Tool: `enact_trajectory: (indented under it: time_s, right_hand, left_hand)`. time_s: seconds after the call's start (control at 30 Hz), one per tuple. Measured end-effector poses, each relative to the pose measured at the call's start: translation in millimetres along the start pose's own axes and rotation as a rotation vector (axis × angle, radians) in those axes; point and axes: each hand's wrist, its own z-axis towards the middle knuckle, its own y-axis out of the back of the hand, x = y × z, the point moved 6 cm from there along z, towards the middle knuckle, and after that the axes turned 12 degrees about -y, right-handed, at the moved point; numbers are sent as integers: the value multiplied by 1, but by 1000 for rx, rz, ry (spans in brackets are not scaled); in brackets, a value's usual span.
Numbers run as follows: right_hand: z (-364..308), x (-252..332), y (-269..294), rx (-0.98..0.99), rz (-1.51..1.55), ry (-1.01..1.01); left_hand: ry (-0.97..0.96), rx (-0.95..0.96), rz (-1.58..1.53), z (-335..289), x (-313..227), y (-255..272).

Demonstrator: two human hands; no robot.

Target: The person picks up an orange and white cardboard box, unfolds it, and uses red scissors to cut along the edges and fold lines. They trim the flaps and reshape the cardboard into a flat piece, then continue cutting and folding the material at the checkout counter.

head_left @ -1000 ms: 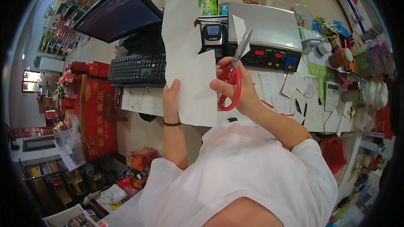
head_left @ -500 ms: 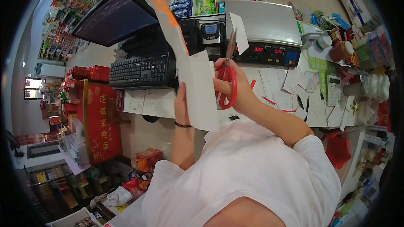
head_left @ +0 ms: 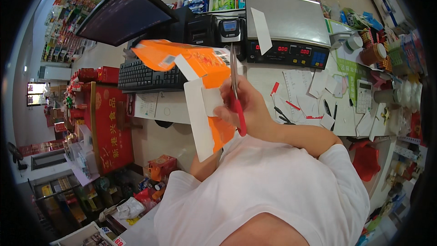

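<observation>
My right hand [head_left: 248,105] grips scissors [head_left: 239,115] with red handles, their blades pointing away from me and nearly together. Its fingertips also touch a cut-open cardboard box [head_left: 195,111], orange and printed outside, white inside. Flaps of the card bend several ways, and one long orange piece reaches left over the keyboard. My left forearm [head_left: 205,166] comes up behind the card, which hides the left hand and its fingers.
Behind the card are a keyboard [head_left: 150,76], a monitor [head_left: 125,13] and a card terminal [head_left: 231,32]. A white card strip [head_left: 261,32] leans over the metal-topped scale [head_left: 291,18]. Pens, paper scraps and a calculator [head_left: 363,96] lie on the right of the counter [head_left: 268,79].
The cardboard has turned over, so its orange side now shows and its long piece swings down to the left. My left hand has gone behind it. The right hand's fingertips now touch the card.
</observation>
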Motion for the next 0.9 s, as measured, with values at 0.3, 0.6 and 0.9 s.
enact_trajectory:
  time_s: [0.3, 0.6, 0.9]
  right_hand:
    - [-13, -6, 6, 84, -601, 252]
    - [-28, -9, 6, 118, -751, 327]
    - [2, -39, 95, -405, -365, 99]
  left_hand:
    - [148, 259, 389, -20, -49, -27]
    - [3, 275, 869, -29, -48, -19]
    - [-272, 98, 769, -30, -62, -7]
